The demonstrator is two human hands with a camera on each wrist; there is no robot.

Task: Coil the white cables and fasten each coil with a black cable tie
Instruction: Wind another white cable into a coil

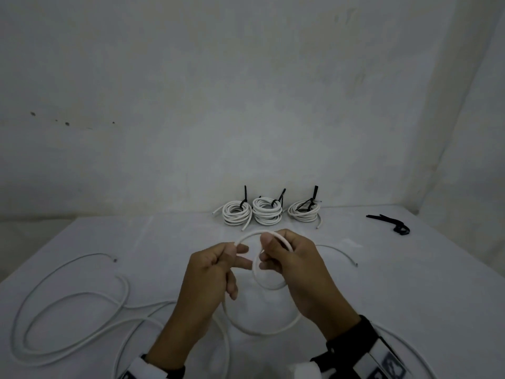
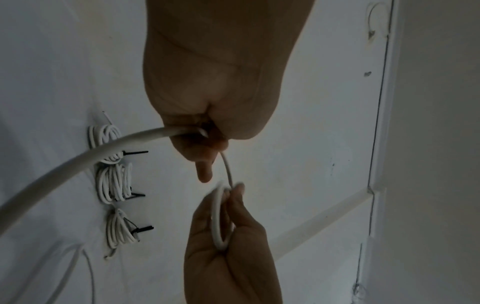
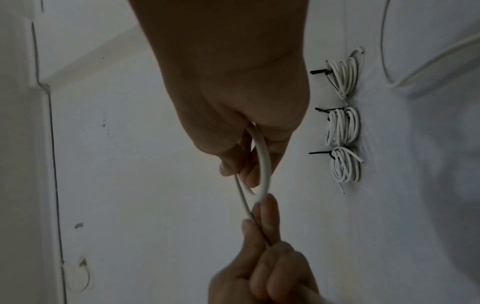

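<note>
Both hands hold one white cable [image 1: 252, 236] above the table's middle. My left hand [image 1: 218, 265] pinches the cable between thumb and fingers; the cable [image 2: 109, 148] runs out of its fist. My right hand [image 1: 284, 258] grips a small loop of the same cable [image 1: 269, 284], seen as a ring [image 2: 218, 218] in its fingers and again as a loop [image 3: 263, 162]. The rest of this cable [image 1: 257, 330] trails under my wrists. Three tied coils [image 1: 266, 212] with black cable ties stand at the table's far edge.
A second loose white cable [image 1: 68, 299] sprawls over the left of the white table [image 1: 410, 283]. Spare black cable ties [image 1: 393, 222] lie at the far right. A thin cable end [image 1: 341, 254] curves right of my hands. A plain wall stands behind.
</note>
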